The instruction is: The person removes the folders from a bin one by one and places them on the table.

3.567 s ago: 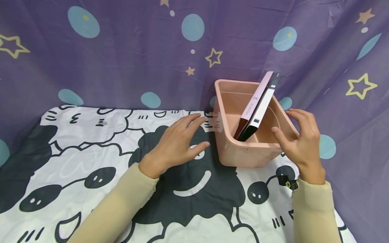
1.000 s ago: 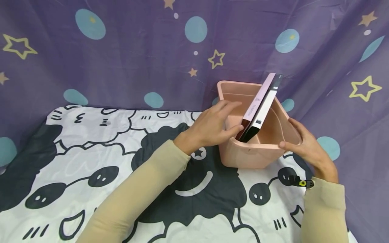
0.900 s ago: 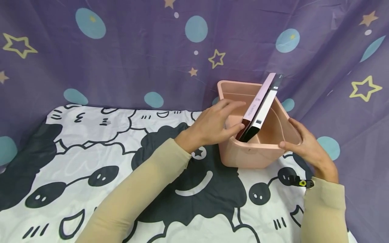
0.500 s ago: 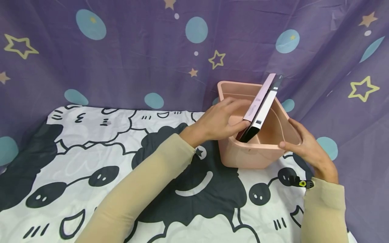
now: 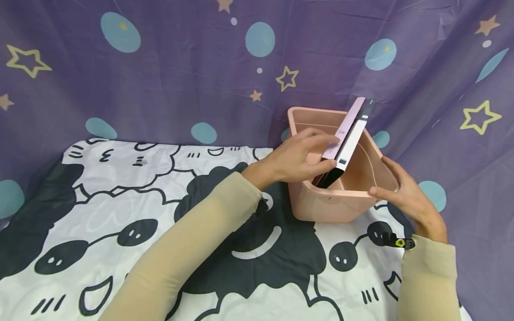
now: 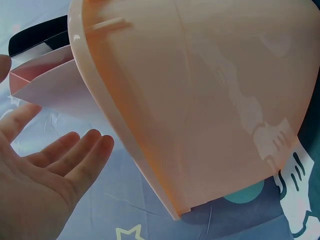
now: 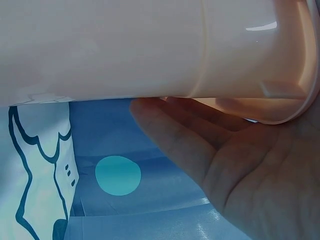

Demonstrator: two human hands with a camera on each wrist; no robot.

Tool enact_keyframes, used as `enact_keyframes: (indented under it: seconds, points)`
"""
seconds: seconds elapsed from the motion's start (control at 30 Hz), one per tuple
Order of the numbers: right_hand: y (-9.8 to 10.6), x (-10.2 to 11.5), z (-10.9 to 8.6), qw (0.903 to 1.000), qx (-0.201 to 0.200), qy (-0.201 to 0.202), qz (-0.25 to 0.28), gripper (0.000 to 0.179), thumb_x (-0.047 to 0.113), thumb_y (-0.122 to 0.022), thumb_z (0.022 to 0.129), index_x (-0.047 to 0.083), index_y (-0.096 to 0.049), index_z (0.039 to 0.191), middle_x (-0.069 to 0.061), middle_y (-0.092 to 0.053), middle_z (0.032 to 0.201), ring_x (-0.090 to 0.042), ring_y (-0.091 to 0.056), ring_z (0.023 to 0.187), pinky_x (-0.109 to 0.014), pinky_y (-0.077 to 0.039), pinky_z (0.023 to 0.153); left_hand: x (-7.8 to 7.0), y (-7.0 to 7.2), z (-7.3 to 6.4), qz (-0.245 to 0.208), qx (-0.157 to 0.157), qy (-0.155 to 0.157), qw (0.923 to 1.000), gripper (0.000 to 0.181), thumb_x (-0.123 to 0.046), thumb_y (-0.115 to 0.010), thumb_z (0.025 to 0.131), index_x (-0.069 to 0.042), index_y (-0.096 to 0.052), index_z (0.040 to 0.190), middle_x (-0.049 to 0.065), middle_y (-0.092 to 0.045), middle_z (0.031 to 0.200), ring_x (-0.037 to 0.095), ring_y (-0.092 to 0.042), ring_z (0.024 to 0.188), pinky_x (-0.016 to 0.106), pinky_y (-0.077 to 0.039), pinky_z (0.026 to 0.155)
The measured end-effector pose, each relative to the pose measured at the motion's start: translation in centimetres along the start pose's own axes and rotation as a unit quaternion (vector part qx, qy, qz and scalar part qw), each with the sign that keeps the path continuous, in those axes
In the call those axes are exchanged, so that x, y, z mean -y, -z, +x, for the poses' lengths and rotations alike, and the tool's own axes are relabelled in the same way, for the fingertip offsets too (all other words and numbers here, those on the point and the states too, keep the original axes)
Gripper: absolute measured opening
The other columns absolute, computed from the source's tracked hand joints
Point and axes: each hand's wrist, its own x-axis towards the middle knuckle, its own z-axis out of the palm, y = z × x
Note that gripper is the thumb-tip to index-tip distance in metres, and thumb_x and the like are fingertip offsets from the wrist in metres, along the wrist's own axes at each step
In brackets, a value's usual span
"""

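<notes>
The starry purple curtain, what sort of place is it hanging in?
Probably an indoor corner, maybe a bedroom or playroom: the starry purple curtain hangs behind, a cartoon-print cloth covers the surface, and a pink bin stands on it.

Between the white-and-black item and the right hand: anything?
Just the bin: a bare stretch of its inside, up to the rim the right hand holds. Head view.

A purple curtain (image 5: 180,76) with stars (image 5: 487,25) and blue ovals (image 5: 260,39) fills the head view's top and right edge; a black-and-white cartoon cloth (image 5: 108,205) spreads across the lower left and centre.
</notes>
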Motion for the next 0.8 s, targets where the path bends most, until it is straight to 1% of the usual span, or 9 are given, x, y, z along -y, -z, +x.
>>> enact_keyframes:
  seconds: [0.13, 0.37, 0.53, 0.7, 0.8]
  points:
    - [-0.1, 0.1, 0.0, 0.9999, 0.0, -0.013, 0.007, 0.09, 0.026, -0.069, 0.087, 0.022, -0.009, 0.155, -0.013, -0.03, 0.15, -0.021, -0.043, 0.117, -0.01, -0.033, 0.085, 0.0, -0.1, 0.1, -0.006, 0.004, 0.005, 1.0, 0.051, -0.046, -0.06, 0.09, -0.023, -0.054, 0.135, 0.0, -0.048, 0.133, 0.009, -0.044, 0.118, 0.02, -0.035, 0.096]
    - [-0.2, 0.0, 0.1, 0.9995, 0.002, -0.02, 0.025, 0.09, 0.026, -0.068, 0.087, 0.025, -0.009, 0.155, -0.011, -0.03, 0.151, -0.021, -0.043, 0.118, -0.011, -0.033, 0.085, -0.2, -0.2, 0.7, -0.01, 0.021, 0.021, 0.9995, 0.052, -0.048, -0.059, 0.09, -0.024, -0.053, 0.136, -0.001, -0.047, 0.133, 0.007, -0.044, 0.117, 0.02, -0.037, 0.095]
    - [-0.2, -0.1, 0.1, 0.9994, 0.004, -0.022, 0.026, 0.09, 0.026, -0.068, 0.088, 0.026, -0.008, 0.155, -0.01, -0.029, 0.151, -0.02, -0.043, 0.118, -0.012, -0.033, 0.086, -0.4, -0.3, 1.1, -0.016, 0.032, 0.026, 0.999, 0.053, -0.047, -0.06, 0.09, -0.023, -0.053, 0.137, 0.0, -0.047, 0.134, 0.01, -0.046, 0.116, 0.02, -0.037, 0.093]
    - [-0.1, -0.1, 0.1, 0.9994, 0.006, -0.023, 0.024, 0.09, 0.026, -0.068, 0.088, 0.026, -0.008, 0.155, -0.01, -0.028, 0.152, -0.021, -0.042, 0.12, -0.017, -0.033, 0.089, -0.4, -0.4, 1.3, -0.027, 0.035, 0.024, 0.9987, 0.051, -0.042, -0.06, 0.09, -0.021, -0.054, 0.136, 0.002, -0.049, 0.13, 0.013, -0.049, 0.109, 0.018, -0.039, 0.086]
    - [0.0, -0.1, 0.0, 0.9994, 0.008, -0.027, 0.019, 0.091, 0.027, -0.068, 0.088, 0.026, -0.006, 0.155, -0.011, -0.028, 0.152, -0.023, -0.041, 0.121, -0.025, -0.033, 0.092, -0.4, -0.4, 1.4, -0.035, 0.038, 0.024, 0.9984, 0.049, -0.038, -0.06, 0.091, -0.02, -0.053, 0.136, 0.003, -0.051, 0.127, 0.014, -0.05, 0.104, 0.018, -0.04, 0.082]
